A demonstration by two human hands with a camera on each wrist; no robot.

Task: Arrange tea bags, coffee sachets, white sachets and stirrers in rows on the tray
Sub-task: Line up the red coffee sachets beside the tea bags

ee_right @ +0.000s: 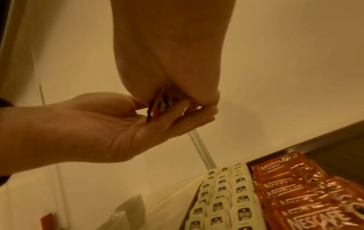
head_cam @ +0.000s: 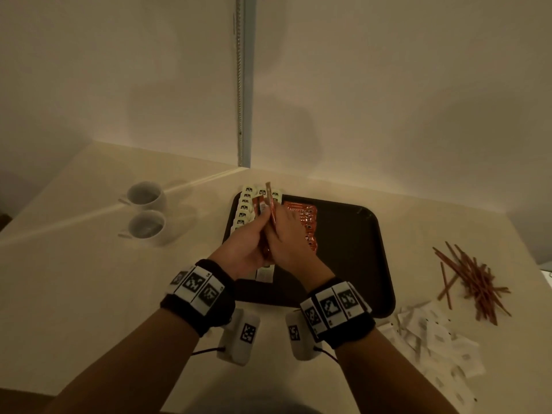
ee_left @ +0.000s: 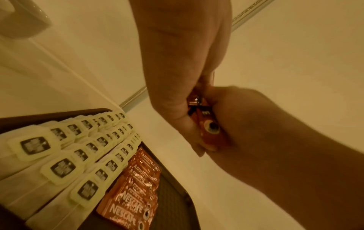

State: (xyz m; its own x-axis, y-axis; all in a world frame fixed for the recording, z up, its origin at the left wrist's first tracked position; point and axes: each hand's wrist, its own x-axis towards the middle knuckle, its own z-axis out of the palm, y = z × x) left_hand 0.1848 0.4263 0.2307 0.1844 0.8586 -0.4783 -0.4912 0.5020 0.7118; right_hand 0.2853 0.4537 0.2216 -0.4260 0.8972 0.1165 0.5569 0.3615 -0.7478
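Both hands meet above the left part of the dark tray (head_cam: 358,234). My left hand (head_cam: 259,227) and right hand (head_cam: 279,224) together grip a small bundle of orange coffee sachets (head_cam: 270,201), which stands upright between them. In the left wrist view the bundle (ee_left: 206,124) is wedged between both hands. On the tray lie rows of white tea bags (head_cam: 243,204) at the left and a row of coffee sachets (head_cam: 307,225) beside them. The stirrers (head_cam: 475,282) and white sachets (head_cam: 433,339) lie in heaps on the table, right of the tray.
Two white cups (head_cam: 146,210) stand on the table left of the tray. A wall with a metal strip (head_cam: 242,85) rises just behind the tray. The tray's right half is bare dark surface.
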